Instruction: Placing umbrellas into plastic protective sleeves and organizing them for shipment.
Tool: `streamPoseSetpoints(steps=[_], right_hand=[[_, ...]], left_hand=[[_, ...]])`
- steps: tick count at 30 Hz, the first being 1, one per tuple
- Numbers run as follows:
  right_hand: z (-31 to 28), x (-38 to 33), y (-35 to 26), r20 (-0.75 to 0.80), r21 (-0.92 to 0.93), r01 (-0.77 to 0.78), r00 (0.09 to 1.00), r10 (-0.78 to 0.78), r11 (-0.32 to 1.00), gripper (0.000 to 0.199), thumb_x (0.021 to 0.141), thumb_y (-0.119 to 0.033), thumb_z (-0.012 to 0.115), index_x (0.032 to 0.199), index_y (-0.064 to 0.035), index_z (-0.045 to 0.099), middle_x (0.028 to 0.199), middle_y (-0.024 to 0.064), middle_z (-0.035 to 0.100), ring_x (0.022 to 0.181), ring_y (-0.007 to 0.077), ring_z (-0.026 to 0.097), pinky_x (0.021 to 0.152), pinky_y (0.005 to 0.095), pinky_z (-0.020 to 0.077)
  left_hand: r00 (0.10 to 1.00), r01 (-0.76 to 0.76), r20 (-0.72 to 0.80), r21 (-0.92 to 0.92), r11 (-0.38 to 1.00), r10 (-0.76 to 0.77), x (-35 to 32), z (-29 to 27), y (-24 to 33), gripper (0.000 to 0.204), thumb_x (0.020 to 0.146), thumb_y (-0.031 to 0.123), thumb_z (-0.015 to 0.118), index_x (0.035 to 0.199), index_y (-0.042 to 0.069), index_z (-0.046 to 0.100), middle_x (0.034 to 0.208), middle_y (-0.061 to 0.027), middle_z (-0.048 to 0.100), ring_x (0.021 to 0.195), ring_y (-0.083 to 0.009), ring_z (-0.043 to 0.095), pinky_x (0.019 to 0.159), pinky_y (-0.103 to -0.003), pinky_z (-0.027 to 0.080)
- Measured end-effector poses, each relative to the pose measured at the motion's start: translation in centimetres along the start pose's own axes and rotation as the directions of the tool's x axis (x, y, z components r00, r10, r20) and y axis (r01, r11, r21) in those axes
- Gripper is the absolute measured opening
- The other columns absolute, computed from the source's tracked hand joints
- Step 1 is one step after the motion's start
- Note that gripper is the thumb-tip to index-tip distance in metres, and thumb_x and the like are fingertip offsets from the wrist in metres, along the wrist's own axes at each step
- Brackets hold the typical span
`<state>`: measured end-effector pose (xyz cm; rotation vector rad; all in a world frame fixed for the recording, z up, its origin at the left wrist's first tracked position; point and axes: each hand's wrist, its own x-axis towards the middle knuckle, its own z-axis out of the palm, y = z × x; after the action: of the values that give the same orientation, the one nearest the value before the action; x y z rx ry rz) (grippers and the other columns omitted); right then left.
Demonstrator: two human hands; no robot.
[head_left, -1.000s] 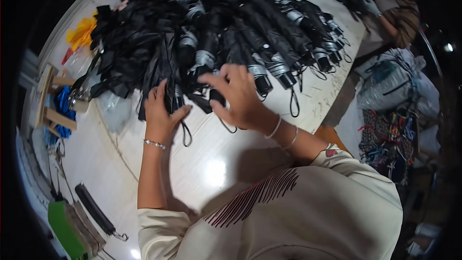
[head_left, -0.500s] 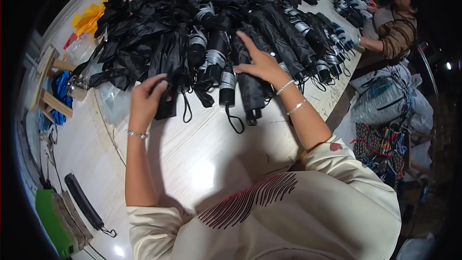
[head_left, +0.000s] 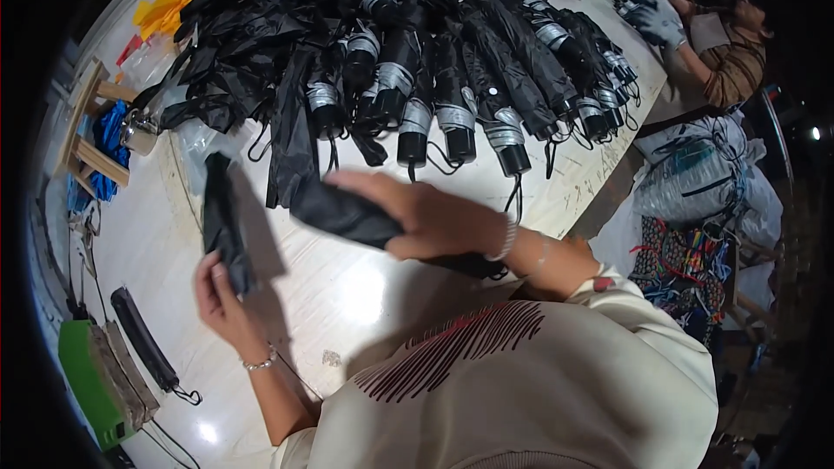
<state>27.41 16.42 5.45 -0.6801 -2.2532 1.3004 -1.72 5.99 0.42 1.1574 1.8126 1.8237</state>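
My right hand [head_left: 417, 213] grips a folded black umbrella [head_left: 347, 215] and holds it slantwise just above the white table [head_left: 347, 295]. My left hand [head_left: 217, 291] holds a narrow black umbrella sleeve [head_left: 224, 221] upright at the table's left side. Beyond both hands lies a big pile of folded black umbrellas [head_left: 417, 61] with silver bands and black handles pointing toward me.
A lone black folded umbrella [head_left: 143, 339] lies near a green box [head_left: 87, 382] at lower left. A wooden stand [head_left: 87, 130], blue cloth [head_left: 109, 143] and yellow fabric [head_left: 161, 13] sit at left. Another person's gloved hand [head_left: 656, 22] works at upper right. Bags [head_left: 695, 191] stand right of the table.
Both hands have drawn back from the pile toward me. My right hand has pulled out one umbrella, and my left hand has lifted a black sleeve off to the left.
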Motion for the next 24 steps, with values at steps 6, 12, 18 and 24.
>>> streamPoseSetpoints(steps=[6,12,18,24], right_hand=[[4.0,1.9,0.4,0.032,-0.379,-0.115,0.990,0.137,0.918,0.072,0.072,-0.014,0.065,0.140,-0.0168,0.042,0.095,0.0110,0.046,0.091,0.0298,0.045,0.084,0.0448,0.0346],[5.1,4.0,-0.9,-0.135,-0.595,0.181,0.938,-0.319,0.783,0.033,0.082,-0.023,0.065,0.111,-0.0121,0.054,0.096,0.0104,0.043,0.091,0.0259,0.038,0.082,0.0440,0.0301],[5.9,5.2,2.0,-0.119,-0.609,0.189,0.938,-0.324,0.770,0.011,0.089,-0.019,0.055,0.092,-0.0092,0.049,0.089,0.0098,0.042,0.086,0.0263,0.037,0.083,0.0431,0.0301],[6.9,4.9,3.0,-0.152,-0.681,0.253,0.869,-0.470,0.687,0.013,0.085,-0.018,0.055,0.091,-0.0079,0.050,0.090,0.0109,0.044,0.089,0.0289,0.039,0.086,0.0499,0.0312]], left_hand=[[0.932,0.291,0.293,-0.252,0.923,-0.214,-2.1,2.7,3.0,0.028,0.094,0.007,0.054,0.119,-0.001,0.063,0.107,-0.0077,0.066,0.089,-0.0125,0.056,0.084,-0.024,0.044],[0.921,0.198,0.352,-0.048,0.979,-0.169,-2.4,4.1,3.2,0.026,0.092,0.005,0.057,0.116,-0.003,0.065,0.101,-0.0074,0.065,0.076,-0.0116,0.055,0.073,-0.021,0.046],[0.889,0.286,0.417,-0.180,0.941,-0.191,-2.5,5.2,4.6,0.022,0.093,0.005,0.058,0.111,-0.006,0.065,0.085,-0.0060,0.062,0.066,-0.0121,0.054,0.065,-0.022,0.047],[0.890,0.292,0.424,-0.254,0.922,-0.165,-2.5,5.8,4.6,0.018,0.094,0.005,0.057,0.105,-0.006,0.065,0.079,-0.0062,0.061,0.065,-0.0124,0.053,0.063,-0.022,0.047]])
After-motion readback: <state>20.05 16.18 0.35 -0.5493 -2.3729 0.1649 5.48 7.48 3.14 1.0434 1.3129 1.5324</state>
